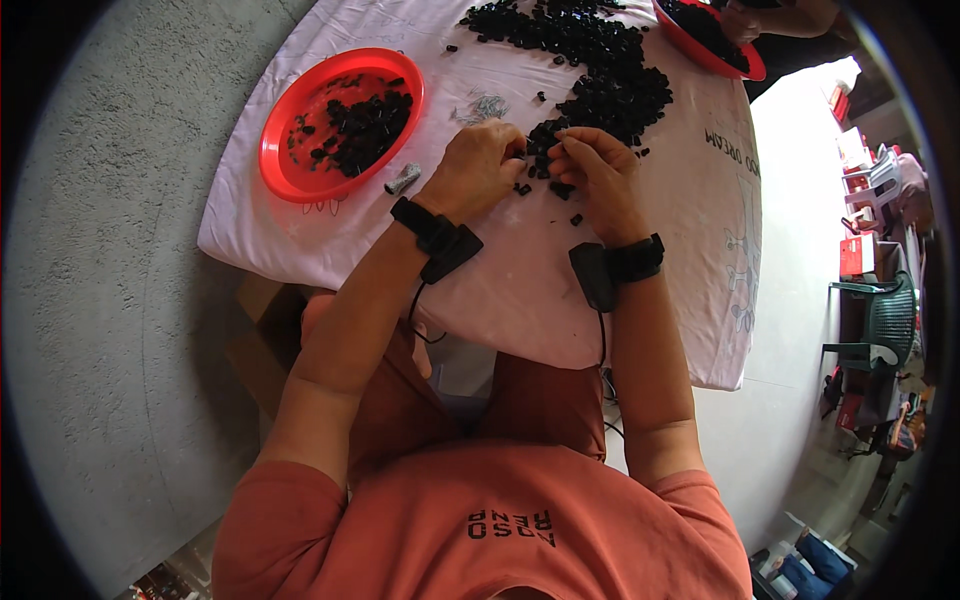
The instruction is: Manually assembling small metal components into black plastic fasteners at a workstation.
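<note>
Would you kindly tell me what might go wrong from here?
Loose black pieces lying apart from the pile might be brushed off the pink cloth and lost. The left red basin sits near the cloth's left edge, so a knock could tip it. The cable hanging from the right wrist device might snag.

bowl (290,165) left of loose pieces (615,95)

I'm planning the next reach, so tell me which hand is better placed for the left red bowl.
Probably the left. The left hand is nearer the red bowl; the right hand is farther off, and would likely have to pass the left to get there.
</note>
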The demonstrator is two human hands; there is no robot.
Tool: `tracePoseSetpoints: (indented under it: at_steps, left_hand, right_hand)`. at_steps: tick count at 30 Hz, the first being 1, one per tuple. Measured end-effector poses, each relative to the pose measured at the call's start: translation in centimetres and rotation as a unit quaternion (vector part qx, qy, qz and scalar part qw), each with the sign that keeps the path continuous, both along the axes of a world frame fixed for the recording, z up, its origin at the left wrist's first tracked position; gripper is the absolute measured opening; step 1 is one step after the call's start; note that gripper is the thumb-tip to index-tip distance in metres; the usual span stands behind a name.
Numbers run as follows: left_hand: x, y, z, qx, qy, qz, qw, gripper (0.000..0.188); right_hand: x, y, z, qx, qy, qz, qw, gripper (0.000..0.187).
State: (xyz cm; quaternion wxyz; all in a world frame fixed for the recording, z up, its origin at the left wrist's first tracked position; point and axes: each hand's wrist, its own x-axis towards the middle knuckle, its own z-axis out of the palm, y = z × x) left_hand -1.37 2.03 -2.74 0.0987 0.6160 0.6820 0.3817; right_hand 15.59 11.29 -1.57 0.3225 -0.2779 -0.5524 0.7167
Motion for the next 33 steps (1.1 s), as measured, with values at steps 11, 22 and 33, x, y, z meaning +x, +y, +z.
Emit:
tracePoseSetpoints:
  at_steps: [11, 22, 33]
  left_hand:
    - [0.0, -0.5, 0.1, -0.022, 0.038, 0.046, 0.998, 0.019]
    - [-0.7, -0.8, 2.2, -0.007, -0.323, -0.041, 0.946, 0.016]
    - [-0.4, -1.2, 2.9, -0.016, -0.364, -0.064, 0.929, 0.021]
  right_hand:
    - [0.0, 0.0, -0.1, -0.005, 0.001, 0.006, 1.0, 0.019]
    - [-0.3, -0.2, -0.2, 0.037, -0.044, 0.039, 0.998, 0.016]
    - [-0.3, -0.8, 0.5, 0.044, -0.044, 0.062, 0.996, 0.015]
